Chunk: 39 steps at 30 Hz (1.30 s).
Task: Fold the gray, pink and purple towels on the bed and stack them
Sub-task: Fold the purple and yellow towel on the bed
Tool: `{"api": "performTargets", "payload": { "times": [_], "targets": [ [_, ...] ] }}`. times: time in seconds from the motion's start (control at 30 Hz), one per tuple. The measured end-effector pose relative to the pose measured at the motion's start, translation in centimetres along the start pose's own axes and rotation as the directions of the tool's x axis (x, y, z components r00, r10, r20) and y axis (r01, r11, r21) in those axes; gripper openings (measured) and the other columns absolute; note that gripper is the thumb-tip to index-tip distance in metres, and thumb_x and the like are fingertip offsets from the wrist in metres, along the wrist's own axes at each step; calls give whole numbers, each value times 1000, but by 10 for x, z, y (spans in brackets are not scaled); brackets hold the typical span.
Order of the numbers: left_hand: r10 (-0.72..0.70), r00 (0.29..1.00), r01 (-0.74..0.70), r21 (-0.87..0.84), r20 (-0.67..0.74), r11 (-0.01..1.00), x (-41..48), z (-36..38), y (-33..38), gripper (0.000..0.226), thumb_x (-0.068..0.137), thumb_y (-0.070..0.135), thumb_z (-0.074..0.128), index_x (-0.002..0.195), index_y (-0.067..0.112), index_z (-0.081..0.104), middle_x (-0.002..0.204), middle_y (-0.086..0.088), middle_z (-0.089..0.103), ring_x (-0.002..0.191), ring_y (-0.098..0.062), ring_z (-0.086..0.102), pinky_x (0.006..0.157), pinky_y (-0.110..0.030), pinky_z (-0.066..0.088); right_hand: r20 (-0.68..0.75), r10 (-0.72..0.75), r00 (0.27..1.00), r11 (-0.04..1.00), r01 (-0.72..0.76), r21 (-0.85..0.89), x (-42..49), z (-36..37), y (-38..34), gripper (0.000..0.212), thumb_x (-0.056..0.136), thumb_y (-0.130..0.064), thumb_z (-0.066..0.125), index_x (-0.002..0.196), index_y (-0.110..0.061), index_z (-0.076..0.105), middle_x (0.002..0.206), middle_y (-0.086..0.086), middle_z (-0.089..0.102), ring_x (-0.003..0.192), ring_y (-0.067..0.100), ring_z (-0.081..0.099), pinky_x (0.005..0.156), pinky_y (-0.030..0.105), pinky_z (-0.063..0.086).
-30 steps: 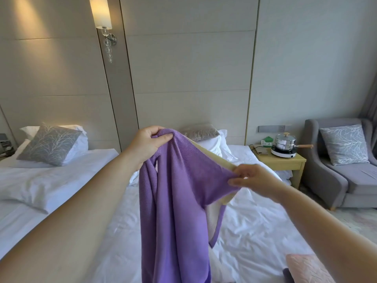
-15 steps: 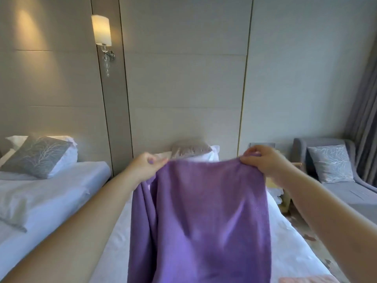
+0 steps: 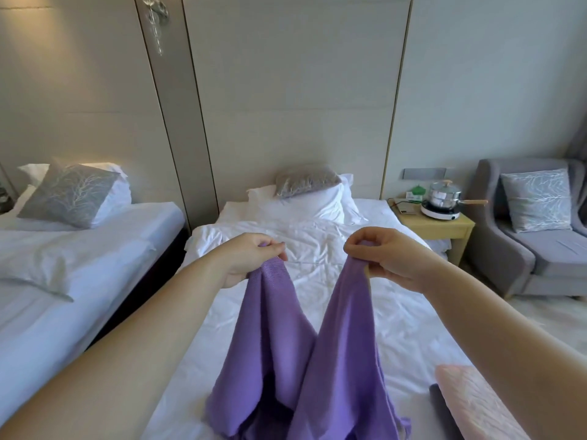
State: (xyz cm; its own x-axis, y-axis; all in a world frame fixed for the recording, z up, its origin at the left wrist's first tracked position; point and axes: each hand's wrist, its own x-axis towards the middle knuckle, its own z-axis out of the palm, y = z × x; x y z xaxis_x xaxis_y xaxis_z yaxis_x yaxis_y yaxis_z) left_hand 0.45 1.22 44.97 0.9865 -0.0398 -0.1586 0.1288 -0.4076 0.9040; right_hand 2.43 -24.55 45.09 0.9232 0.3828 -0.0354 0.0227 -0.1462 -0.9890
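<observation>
The purple towel (image 3: 305, 354) hangs in a V between my hands above the white bed (image 3: 320, 265), its lower part sagging onto the sheet near me. My left hand (image 3: 251, 258) pinches one top corner and my right hand (image 3: 384, 252) pinches the other, held apart. A pink towel (image 3: 473, 404) lies on the bed at the lower right, partly behind my right forearm. Beside it shows the dark edge of a gray towel (image 3: 440, 404), mostly hidden.
A second bed (image 3: 79, 249) with a gray cushion stands to the left across a narrow gap. Pillows (image 3: 301, 201) lie at the head of my bed. On the right are a wooden nightstand (image 3: 435, 225) with a pot on a hotplate and a gray armchair (image 3: 533, 236).
The towel was held high and spread flat between my hands; now both hands are lower, the top edge sags between them and the towel's bottom touches the bed. The view has tilted down.
</observation>
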Motion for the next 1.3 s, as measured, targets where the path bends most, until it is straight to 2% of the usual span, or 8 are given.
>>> {"api": "performTargets", "payload": {
  "times": [0.1,0.27,0.43,0.63,0.8,1.1,1.23,1.3],
  "targets": [
    [51,998,-47,-89,45,995,-5,11,10,14,90,25,64,83,14,71,79,0,56,77,-12,51,71,-23,45,142,-18,990,999,11,47,-6,3,0,6,82,-11,71,85,-15,70,75,1,60,69,12,58,66,24,52],
    [166,984,-149,-203,70,968,-18,24,24,9,91,4,60,96,10,66,91,-11,60,76,-14,57,74,-26,52,318,-74,945,992,37,121,-18,2,-4,42,80,21,55,111,-5,64,87,6,68,82,16,68,76,22,54],
    [255,966,-249,-113,41,962,-30,42,35,20,93,-6,50,93,5,67,107,-29,65,92,-26,63,90,-31,54,136,-168,976,979,182,-97,-23,13,-8,18,89,8,54,98,-2,66,78,7,72,71,12,70,68,21,57],
    [255,967,-251,-109,25,962,-37,53,45,17,89,14,63,101,5,71,105,-14,72,105,-26,66,99,-39,50,35,-335,942,857,320,-404,-23,16,-10,8,87,-15,66,80,-18,70,60,-8,62,54,2,51,57,11,42],
    [330,944,-330,-7,-18,944,-46,59,47,26,70,29,82,91,16,74,102,-14,72,101,-29,67,98,-43,50,-8,-409,913,799,354,-486,-20,13,-12,20,83,-20,71,70,-33,64,80,-10,54,64,0,48,63,9,40],
    [431,902,-425,243,33,872,-51,48,55,17,75,12,80,82,18,65,76,-4,68,68,-11,60,70,-34,53,99,-413,905,887,424,-180,-24,19,-6,33,76,-44,67,77,-12,71,76,16,67,70,13,56,71,24,45],
    [499,864,-467,271,-61,842,-59,35,71,15,78,8,75,76,12,61,70,0,65,65,-10,55,66,-25,46,141,-411,901,910,415,-2,-23,21,-4,12,83,-10,69,92,-10,61,86,3,71,81,15,64,82,33,50],
    [533,837,-495,243,-122,834,-62,28,85,18,78,-1,72,74,8,57,85,-19,66,73,-16,57,72,-28,45,188,-408,893,906,422,-37,-23,21,-3,16,85,0,66,94,-11,59,89,5,69,85,15,65,85,33,51]
  ]
}}
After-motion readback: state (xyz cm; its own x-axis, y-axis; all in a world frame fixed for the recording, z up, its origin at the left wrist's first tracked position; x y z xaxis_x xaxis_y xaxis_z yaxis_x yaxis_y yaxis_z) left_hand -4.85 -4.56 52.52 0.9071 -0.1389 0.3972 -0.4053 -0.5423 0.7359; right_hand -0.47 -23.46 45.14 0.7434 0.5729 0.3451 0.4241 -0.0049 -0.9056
